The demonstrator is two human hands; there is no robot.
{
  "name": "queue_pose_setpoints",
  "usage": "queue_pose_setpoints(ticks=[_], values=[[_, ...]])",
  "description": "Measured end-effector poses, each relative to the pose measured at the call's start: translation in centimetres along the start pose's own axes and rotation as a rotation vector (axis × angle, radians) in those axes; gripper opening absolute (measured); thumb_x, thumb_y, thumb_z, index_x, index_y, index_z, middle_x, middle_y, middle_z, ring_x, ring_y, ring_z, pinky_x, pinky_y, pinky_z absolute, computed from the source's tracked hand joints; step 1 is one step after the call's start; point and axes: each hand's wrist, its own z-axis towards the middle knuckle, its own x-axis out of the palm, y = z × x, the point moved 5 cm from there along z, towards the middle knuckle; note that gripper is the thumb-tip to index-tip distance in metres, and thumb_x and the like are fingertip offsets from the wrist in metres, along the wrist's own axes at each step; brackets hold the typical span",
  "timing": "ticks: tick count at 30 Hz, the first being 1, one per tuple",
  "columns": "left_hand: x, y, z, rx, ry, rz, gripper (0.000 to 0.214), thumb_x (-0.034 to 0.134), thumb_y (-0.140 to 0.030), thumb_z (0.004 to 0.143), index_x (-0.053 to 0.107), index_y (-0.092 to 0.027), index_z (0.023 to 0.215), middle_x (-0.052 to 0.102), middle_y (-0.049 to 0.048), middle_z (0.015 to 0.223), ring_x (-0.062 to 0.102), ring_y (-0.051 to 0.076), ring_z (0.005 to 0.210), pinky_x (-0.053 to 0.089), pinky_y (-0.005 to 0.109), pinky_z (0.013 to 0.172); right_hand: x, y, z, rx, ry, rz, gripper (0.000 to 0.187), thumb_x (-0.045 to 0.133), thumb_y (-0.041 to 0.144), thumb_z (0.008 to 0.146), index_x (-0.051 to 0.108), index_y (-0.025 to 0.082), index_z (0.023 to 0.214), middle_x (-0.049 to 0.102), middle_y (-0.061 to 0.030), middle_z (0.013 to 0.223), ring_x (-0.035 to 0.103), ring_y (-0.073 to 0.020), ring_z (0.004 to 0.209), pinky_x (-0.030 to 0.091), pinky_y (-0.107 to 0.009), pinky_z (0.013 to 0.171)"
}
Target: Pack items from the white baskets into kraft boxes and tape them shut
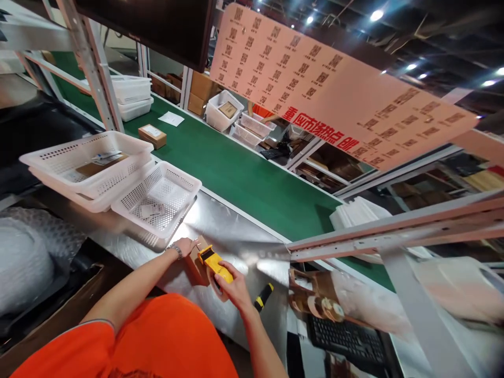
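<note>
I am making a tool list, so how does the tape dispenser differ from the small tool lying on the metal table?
The tape dispenser is mostly yellow; the small tool is mostly black with yellow parts. The tape dispenser is in the right hand, while the small tool lies on the metal table. The tape dispenser looks bulkier; the small tool is slimmer. Both combine yellow and black.

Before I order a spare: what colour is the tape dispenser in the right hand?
The tape dispenser is mostly yellow, seen in the head view.
</note>
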Motion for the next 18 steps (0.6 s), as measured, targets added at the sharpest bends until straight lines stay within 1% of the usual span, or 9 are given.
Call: queue_pose_setpoints(ticks=[2, 4, 6, 7, 9, 11, 13, 15, 18], values=[[-0.2, 0.2, 0.1, -0.008, 0.016, 0.022, 0.072, 0.036, -0.068, 0.116, 0.083, -0.016, 0.100, 0.085, 0.0265, 0.124, 0.079, 0.041, 0.123, 0.057, 0.045, 0.105, -2.0, -1.9, -2.7, 0.043, 0.030, -0.036, 0.061, 0.089, 0.061, 0.075, 0.088, 0.022, 0.122, 0.090, -0.0119, 0.119, 0.082, -0.0329, 0.100, 0.068, -0.047, 0.094], [-0.3, 0.3, 0.3, -0.014, 0.021, 0.026, 0.072, 0.036, -0.068, 0.116, 0.083, -0.016, 0.101, 0.084, 0.0274, 0.126, 0.079, 0.042, 0.125, 0.057, 0.048, 0.107, -4.2, -4.4, -5.4, 0.117, 0.070, -0.074, 0.062, 0.088, 0.062, 0.075, 0.088, 0.021, 0.122, 0.090, -0.0129, 0.116, 0.082, -0.0340, 0.096, 0.068, -0.047, 0.090], [-0.2, 0.4, 0.3, -0.018, 0.022, 0.019, 0.073, 0.035, -0.068, 0.116, 0.083, -0.015, 0.100, 0.084, 0.0288, 0.126, 0.079, 0.043, 0.124, 0.057, 0.049, 0.107, -5.8, -6.3, -7.1, 0.179, 0.106, -0.116, 0.060, 0.087, 0.060, 0.074, 0.089, 0.021, 0.120, 0.091, -0.0129, 0.112, 0.082, -0.0348, 0.093, 0.067, -0.047, 0.088], [-0.1, 0.4, 0.3, -0.020, 0.019, 0.016, 0.074, 0.035, -0.069, 0.116, 0.083, -0.015, 0.100, 0.083, 0.0295, 0.126, 0.079, 0.043, 0.124, 0.058, 0.050, 0.107, -6.0, -6.9, -7.2, 0.191, 0.125, -0.145, 0.059, 0.086, 0.058, 0.073, 0.090, 0.020, 0.118, 0.091, -0.0123, 0.111, 0.082, -0.0352, 0.092, 0.067, -0.046, 0.088], [-0.1, 0.4, 0.2, -0.021, 0.009, 0.011, 0.074, 0.035, -0.068, 0.116, 0.083, -0.015, 0.098, 0.083, 0.0298, 0.124, 0.079, 0.043, 0.123, 0.058, 0.050, 0.107, -5.3, -7.1, -6.3, 0.188, 0.166, -0.217, 0.057, 0.083, 0.054, 0.073, 0.090, 0.020, 0.118, 0.091, -0.0102, 0.104, 0.082, -0.0344, 0.092, 0.066, -0.045, 0.088], [-0.1, 0.4, 0.1, -0.017, -0.005, 0.012, 0.072, 0.036, -0.066, 0.117, 0.083, -0.016, 0.095, 0.084, 0.0280, 0.120, 0.079, 0.042, 0.122, 0.057, 0.049, 0.109, -3.5, -6.5, -4.2, 0.181, 0.207, -0.319, 0.056, 0.077, 0.050, 0.077, 0.090, 0.019, 0.122, 0.090, -0.0079, 0.098, 0.081, -0.0318, 0.089, 0.064, -0.041, 0.085], [-0.2, 0.3, -0.1, -0.013, -0.024, 0.017, 0.070, 0.038, -0.065, 0.116, 0.082, -0.017, 0.093, 0.085, 0.0258, 0.116, 0.079, 0.039, 0.121, 0.057, 0.047, 0.110, -1.9, -5.5, -2.0, 0.175, 0.218, -0.458, 0.053, 0.073, 0.043, 0.080, 0.090, 0.022, 0.126, 0.090, -0.0071, 0.098, 0.081, -0.0307, 0.091, 0.062, -0.039, 0.086], [-0.4, 0.2, -0.3, -0.014, -0.048, 0.022, 0.068, 0.039, -0.064, 0.116, 0.082, -0.017, 0.094, 0.085, 0.0250, 0.115, 0.080, 0.038, 0.120, 0.057, 0.046, 0.110, -1.6, -4.9, -0.4, 0.182, 0.157, -0.599, 0.054, 0.071, 0.040, 0.084, 0.088, 0.026, 0.133, 0.091, -0.0090, 0.105, 0.083, -0.0332, 0.100, 0.061, -0.041, 0.092], [-0.3, -0.1, -0.7, -0.016, -0.076, 0.019, 0.067, 0.034, -0.060, 0.118, 0.081, -0.016, 0.099, 0.085, 0.0256, 0.118, 0.079, 0.037, 0.122, 0.057, 0.045, 0.110, -3.2, -5.8, 0.5, 0.243, -0.011, -0.742, 0.066, 0.064, 0.051, 0.095, 0.077, 0.026, 0.155, 0.090, -0.0164, 0.119, 0.083, -0.0409, 0.116, 0.062, -0.052, 0.103]])
